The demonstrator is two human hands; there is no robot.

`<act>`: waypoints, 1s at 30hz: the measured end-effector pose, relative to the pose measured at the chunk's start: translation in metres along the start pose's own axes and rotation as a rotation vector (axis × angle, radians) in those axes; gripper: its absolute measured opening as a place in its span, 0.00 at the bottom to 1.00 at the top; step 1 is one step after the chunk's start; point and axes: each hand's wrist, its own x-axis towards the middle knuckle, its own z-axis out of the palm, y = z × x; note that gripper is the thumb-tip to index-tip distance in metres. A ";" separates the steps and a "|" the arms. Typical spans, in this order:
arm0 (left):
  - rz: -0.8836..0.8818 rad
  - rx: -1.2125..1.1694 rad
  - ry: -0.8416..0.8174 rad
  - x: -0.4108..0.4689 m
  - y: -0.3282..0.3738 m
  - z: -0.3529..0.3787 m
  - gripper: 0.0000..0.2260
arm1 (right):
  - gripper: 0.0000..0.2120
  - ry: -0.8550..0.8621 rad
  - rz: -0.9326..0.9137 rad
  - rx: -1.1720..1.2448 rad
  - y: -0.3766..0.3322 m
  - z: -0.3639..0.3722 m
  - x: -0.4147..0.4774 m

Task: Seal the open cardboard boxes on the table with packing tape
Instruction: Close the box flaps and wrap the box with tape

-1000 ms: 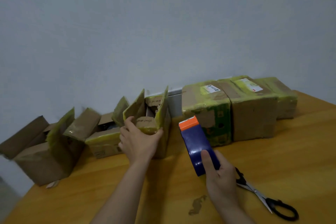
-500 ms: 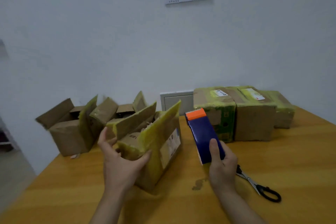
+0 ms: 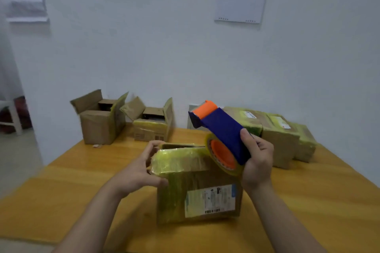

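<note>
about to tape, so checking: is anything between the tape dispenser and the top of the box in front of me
Nothing visible does. The tape dispenser, in the right hand, hangs at the right end of the near box top. The left hand grips the flap's left end, off to the side.

one head-worn wide-angle view; faces forward and down across table [image 3: 308, 201] toward white wall [image 3: 164, 51]; left hand [image 3: 136, 172], right hand [image 3: 258, 163] near lens, lower centre.

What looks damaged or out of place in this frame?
The top flap of the near box, held by the left hand, is crumpled and thick with yellowish tape. A small scrap lies by the far-left open box.
</note>
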 end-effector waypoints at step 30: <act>-0.153 -0.371 -0.059 0.039 0.011 0.047 0.15 | 0.19 -0.226 0.431 -0.119 -0.013 -0.034 0.052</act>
